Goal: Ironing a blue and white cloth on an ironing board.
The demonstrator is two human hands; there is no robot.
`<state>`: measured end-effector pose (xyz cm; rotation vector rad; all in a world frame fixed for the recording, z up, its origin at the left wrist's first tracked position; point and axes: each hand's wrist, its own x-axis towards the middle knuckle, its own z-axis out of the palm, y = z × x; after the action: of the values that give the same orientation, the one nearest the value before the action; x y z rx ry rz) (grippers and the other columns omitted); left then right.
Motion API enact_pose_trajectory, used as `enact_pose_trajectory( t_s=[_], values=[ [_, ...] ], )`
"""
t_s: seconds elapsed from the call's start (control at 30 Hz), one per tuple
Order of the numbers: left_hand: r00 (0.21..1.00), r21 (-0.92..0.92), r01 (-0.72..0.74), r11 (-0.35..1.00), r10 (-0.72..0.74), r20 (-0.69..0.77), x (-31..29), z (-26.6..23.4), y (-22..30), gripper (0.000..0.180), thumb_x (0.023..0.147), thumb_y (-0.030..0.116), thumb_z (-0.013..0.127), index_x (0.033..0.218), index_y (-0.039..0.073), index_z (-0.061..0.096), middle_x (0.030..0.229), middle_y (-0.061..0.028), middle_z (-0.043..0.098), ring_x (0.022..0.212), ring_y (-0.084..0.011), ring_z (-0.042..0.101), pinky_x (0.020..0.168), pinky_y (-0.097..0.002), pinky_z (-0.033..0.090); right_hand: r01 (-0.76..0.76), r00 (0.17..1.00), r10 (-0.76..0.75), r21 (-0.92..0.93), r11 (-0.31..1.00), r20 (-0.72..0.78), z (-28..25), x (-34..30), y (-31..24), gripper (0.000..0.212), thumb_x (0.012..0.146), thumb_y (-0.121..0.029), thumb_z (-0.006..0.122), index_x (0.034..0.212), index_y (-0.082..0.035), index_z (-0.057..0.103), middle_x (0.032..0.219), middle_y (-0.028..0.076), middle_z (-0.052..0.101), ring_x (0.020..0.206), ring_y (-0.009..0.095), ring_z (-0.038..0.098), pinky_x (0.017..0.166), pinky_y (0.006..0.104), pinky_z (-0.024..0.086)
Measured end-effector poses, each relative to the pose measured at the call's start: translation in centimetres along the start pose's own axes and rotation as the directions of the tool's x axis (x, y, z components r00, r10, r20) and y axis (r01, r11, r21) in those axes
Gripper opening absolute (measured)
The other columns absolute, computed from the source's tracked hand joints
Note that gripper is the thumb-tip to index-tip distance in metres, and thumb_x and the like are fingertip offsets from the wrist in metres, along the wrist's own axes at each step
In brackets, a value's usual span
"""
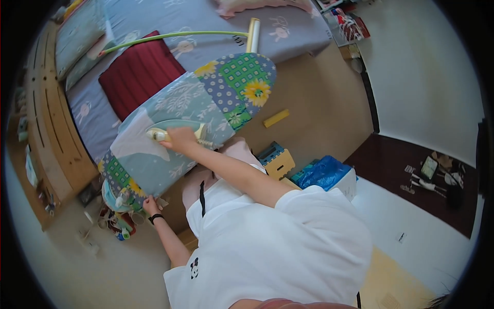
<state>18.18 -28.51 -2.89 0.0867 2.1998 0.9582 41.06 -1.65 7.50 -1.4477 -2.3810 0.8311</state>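
Note:
My right hand (181, 140) is wrapped round the handle of a pale green and cream iron (175, 124). The iron rests on a light blue cloth with white leaf prints (180, 100), which lies spread over the ironing board (239, 74). Flowers and green checks pattern the board's cover, bare at both ends. At the board's near left end, my left hand (151, 206), with a dark band at the wrist, is closed against the edge. What its fingers pinch is too small to make out.
Beyond the board stands a bed (211, 46) with a folded dark red cloth (141, 74) and a long-handled roller mop (253, 36). A folding stool (278, 160) and a blue plastic bag (327, 172) are to my right. Clutter (123, 221) crowds the left end.

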Motion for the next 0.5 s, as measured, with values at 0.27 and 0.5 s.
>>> enact_pose_trajectory(
  t_s=[0.27, 0.5],
  values=[
    [0.990, 0.339, -0.063, 0.939, 0.102, -0.099, -0.6, 0.8, 2.1, 0.028, 0.066, 0.022, 0.068, 0.063, 0.004, 0.048, 0.061, -0.0068, 0.054, 0.057, -0.0174, 0.051, 0.057, -0.0308, 0.043, 0.722, 0.539, -0.618, 0.065, 0.689, 0.572, -3.6, 1.1, 2.4, 0.050, 0.068, -0.056, 0.056, 0.077, -0.006, 0.061, 0.062, 0.012, 0.060, 0.060, 0.029, 0.060, 0.054, 0.0392, 0.045],
    [0.970, 0.424, -0.229, 0.876, 0.242, 0.025, -2.3, 2.1, 5.3, 0.028, 0.063, 0.020, 0.065, 0.052, -0.001, 0.050, 0.053, -0.0106, 0.054, 0.049, -0.0232, 0.050, 0.052, -0.0376, 0.041, -0.125, 0.984, 0.120, 0.026, 0.992, 0.131, -1.6, -0.6, 0.6, 0.049, 0.071, -0.054, 0.054, 0.077, -0.006, 0.060, 0.071, 0.015, 0.062, 0.067, 0.031, 0.061, 0.057, 0.0418, 0.046]
  ],
)
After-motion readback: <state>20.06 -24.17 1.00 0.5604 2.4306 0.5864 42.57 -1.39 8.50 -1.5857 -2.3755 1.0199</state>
